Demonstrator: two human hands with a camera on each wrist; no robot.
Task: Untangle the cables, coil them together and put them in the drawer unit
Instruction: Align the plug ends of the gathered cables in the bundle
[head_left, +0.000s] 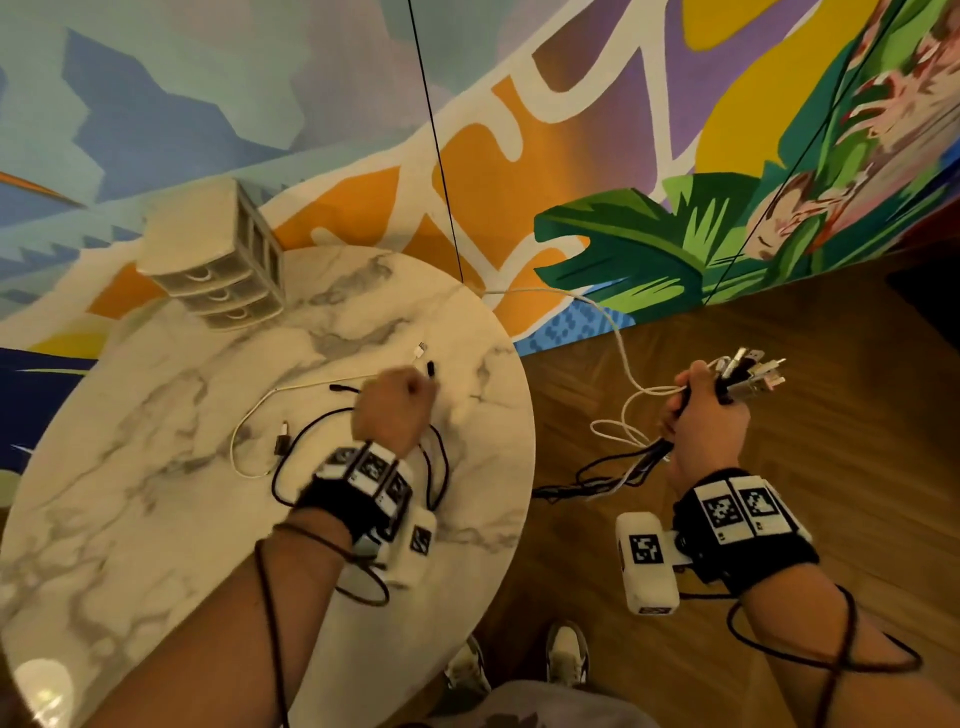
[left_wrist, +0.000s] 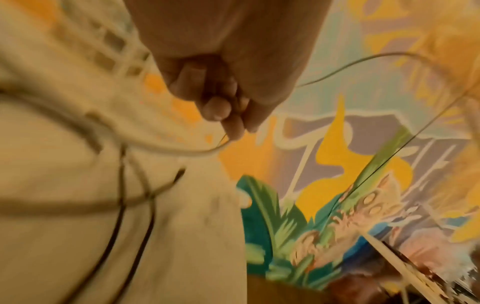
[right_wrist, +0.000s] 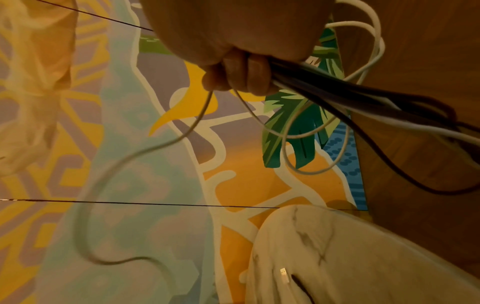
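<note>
My left hand (head_left: 397, 402) hovers over the round marble table (head_left: 156, 493), fingers curled; in the left wrist view its fingertips (left_wrist: 230, 121) pinch a thin white cable (left_wrist: 182, 151). That white cable (head_left: 244, 441) loops on the tabletop beside black cable loops (head_left: 291, 457). Loose plug ends (head_left: 423, 356) lie just beyond the hand. My right hand (head_left: 696, 408) is off the table's right edge and grips a cable bundle (head_left: 748, 376), plugs sticking out above the fist. The right wrist view shows black and white strands (right_wrist: 337, 90) trailing from the fist (right_wrist: 241, 76). The beige drawer unit (head_left: 208, 260) stands at the table's far left, drawers closed.
A painted mural wall (head_left: 623, 156) runs behind the table, with wooden floor (head_left: 779, 312) on the right. A thin black line (head_left: 436, 145) hangs down to the table's far edge. My shoes (head_left: 566, 654) are below the table edge. Black wrist-camera cords trail along both forearms.
</note>
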